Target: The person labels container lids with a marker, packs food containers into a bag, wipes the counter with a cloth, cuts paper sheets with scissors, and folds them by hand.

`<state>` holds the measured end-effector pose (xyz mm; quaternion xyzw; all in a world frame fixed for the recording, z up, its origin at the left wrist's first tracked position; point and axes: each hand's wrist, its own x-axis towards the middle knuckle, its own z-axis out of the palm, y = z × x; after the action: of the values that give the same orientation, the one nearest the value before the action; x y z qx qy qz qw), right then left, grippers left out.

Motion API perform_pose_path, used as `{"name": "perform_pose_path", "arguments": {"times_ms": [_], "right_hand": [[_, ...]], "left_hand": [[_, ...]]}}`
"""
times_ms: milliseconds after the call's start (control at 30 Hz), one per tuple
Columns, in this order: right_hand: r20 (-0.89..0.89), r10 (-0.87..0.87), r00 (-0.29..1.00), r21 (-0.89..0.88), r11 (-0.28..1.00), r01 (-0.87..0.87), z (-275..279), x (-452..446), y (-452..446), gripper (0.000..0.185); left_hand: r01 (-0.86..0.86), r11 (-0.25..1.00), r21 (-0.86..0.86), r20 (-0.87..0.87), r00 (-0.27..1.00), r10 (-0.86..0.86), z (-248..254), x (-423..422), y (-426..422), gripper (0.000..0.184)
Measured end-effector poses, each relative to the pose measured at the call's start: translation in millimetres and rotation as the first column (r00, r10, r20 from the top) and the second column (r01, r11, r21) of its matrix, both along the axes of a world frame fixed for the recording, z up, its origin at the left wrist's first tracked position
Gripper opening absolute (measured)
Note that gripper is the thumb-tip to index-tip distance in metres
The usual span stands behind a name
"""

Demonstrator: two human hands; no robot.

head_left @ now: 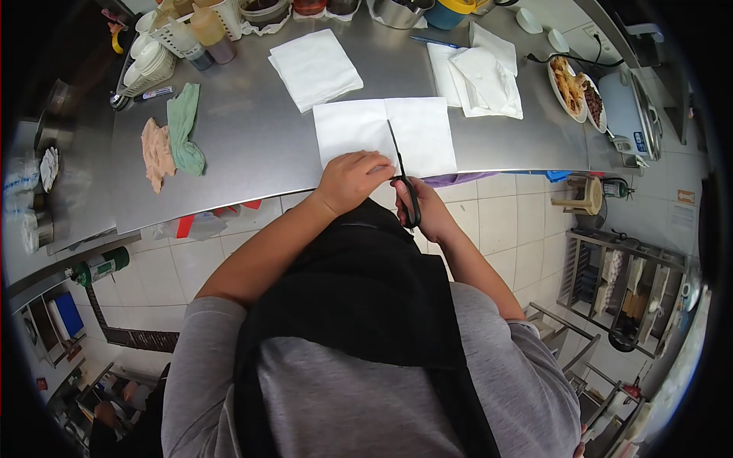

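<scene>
Spread at the front edge of the steel counter is a white sheet (pixel 425 133) with a crease down its middle. My right hand (pixel 424 210) is closed round the handles of black scissors (pixel 413 202), whose blades lie along the crease, pointing away from me. My left hand (pixel 353 179) rests on the sheet's near left part, its fingers together beside the scissors; whether they pinch the sheet is too small to tell. Behind the sheet lies a stack of white sheets (pixel 315 69). More folded white sheets (pixel 485 80) are at the back right.
Green (pixel 183 130) and peach cloths (pixel 157 153) lie on the counter (pixel 244 145) at left. Sauce bottles (pixel 213 34) and white cups (pixel 149 69) stand at the back left. Food dishes (pixel 569 88) are at right, near a cable (pixel 561 56). A blue pen (pixel 437 41) lies at the back.
</scene>
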<state>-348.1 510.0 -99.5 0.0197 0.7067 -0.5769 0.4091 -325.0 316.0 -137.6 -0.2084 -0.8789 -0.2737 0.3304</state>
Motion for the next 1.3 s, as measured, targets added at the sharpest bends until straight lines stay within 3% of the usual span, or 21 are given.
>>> {"name": "perform_pose_path", "arguments": {"times_ms": [67,167,200,233,333,400,433,500,600,733,833,900,1033,1200,1300], "right_hand": [[-0.001,0.016,1.000,0.015,1.000,-0.016,0.1,-0.3,3.1,0.048],[0.003,0.077,0.997,0.023,0.997,-0.077,2.5,1.4,11.3,0.043],[0.012,0.127,0.992,0.006,0.992,-0.127,3.1,3.8,14.9,0.042],[0.021,0.178,0.984,-0.011,0.984,-0.177,3.2,6.3,18.5,0.040],[0.025,0.224,0.974,-0.044,0.974,-0.223,1.9,13.3,26.3,0.036],[0.020,0.240,0.971,-0.059,0.969,-0.238,2.7,14.2,29.9,0.036],[0.016,0.242,0.970,-0.085,0.967,-0.240,3.6,13.7,31.7,0.036],[0.014,0.242,0.970,-0.115,0.964,-0.239,6.7,13.7,34.5,0.036],[0.006,0.258,0.966,-0.145,0.956,-0.255,11.7,15.0,36.1,0.037],[0.021,0.247,0.969,-0.160,0.957,-0.240,15.5,17.0,39.0,0.036],[0.021,0.248,0.968,-0.159,0.957,-0.242,19.9,16.2,41.7,0.036],[0.015,0.258,0.966,-0.161,0.954,-0.252,23.0,15.0,43.3,0.036],[-0.009,0.296,0.955,-0.151,0.944,-0.294,32.2,12.6,42.1,0.040],[-0.025,0.328,0.944,-0.197,0.924,-0.327,37.4,8.9,37.4,0.042],[-0.033,0.342,0.939,-0.195,0.919,-0.342,38.3,7.0,34.6,0.042]], "left_hand": [[0.074,0.996,0.049,0.277,0.957,-0.085,8.5,8.0,-2.5,0.018],[0.069,0.986,0.154,0.128,0.988,-0.089,13.5,1.0,-20.4,0.019],[0.009,0.992,0.129,0.191,0.981,-0.033,11.8,-8.2,-30.2,0.019],[-0.130,0.986,0.106,0.280,0.955,0.096,18.4,-17.7,-34.2,0.030],[-0.171,0.984,0.046,0.422,0.896,0.136,15.1,-52.1,-52.3,0.042],[0.021,1.000,0.023,0.711,0.702,-0.031,22.7,-65.7,-62.2,0.045],[0.022,1.000,0.021,0.711,0.702,-0.030,29.0,-71.5,-65.8,0.045],[0.088,0.944,0.319,0.881,0.340,-0.330,40.2,-79.7,-70.5,0.042],[0.044,0.820,0.571,0.782,0.277,-0.559,19.7,-86.4,-75.8,0.036],[-0.036,0.854,0.519,0.834,0.238,-0.497,57.2,-78.3,-70.2,0.033],[-0.042,0.802,0.596,0.783,0.253,-0.569,59.4,-77.9,-70.4,0.030],[0.149,0.832,0.535,0.776,0.304,-0.553,48.9,-81.7,-76.5,0.026],[0.092,0.828,0.554,0.777,0.302,-0.553,71.1,-71.4,-75.0,0.024],[0.070,0.779,0.623,0.748,0.237,-0.619,83.6,-68.7,-77.2,0.036],[0.090,0.819,0.567,0.781,0.260,-0.569,93.2,-68.5,-79.2,0.038]]}}
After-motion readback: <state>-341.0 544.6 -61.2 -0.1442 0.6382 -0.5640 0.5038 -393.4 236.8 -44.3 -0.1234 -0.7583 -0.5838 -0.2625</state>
